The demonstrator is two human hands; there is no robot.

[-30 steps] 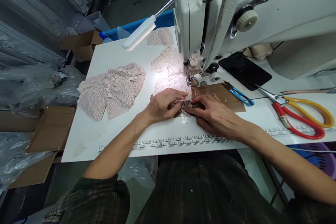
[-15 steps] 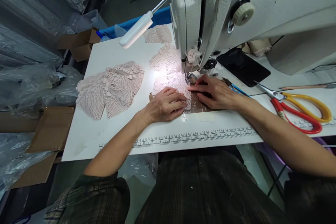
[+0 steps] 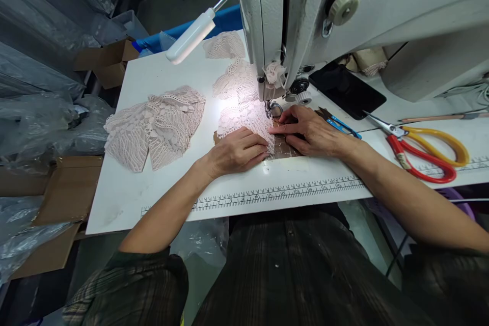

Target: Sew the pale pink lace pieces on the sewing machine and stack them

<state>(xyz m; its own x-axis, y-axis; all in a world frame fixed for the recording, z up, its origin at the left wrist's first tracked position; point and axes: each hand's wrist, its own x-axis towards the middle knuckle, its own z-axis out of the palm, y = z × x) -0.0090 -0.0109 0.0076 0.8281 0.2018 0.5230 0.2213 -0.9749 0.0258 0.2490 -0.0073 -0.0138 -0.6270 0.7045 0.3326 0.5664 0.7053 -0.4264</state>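
Observation:
A pale pink lace piece lies under the needle and presser foot of a white sewing machine. My left hand rests flat on the near part of this lace, fingers stretched out and pointing right. With its fingers apart, my right hand touches the lace's right edge at the fingertips, just in front of the presser foot. Beneath the hands is a brown, shiny plate. More lace continues behind, toward the lamp-lit area. The needle tip is too small to make out.
Left on the white table lies a pile of lace pieces. A lamp hangs over the back. To the right are blue thread snips, a black phone and red-and-yellow scissors. Cardboard boxes stand at left.
The whole view has shifted slightly, so the table and machine appear a little farther left and up. Both hands stay at the lace, with the right fingertips slightly changed in position.

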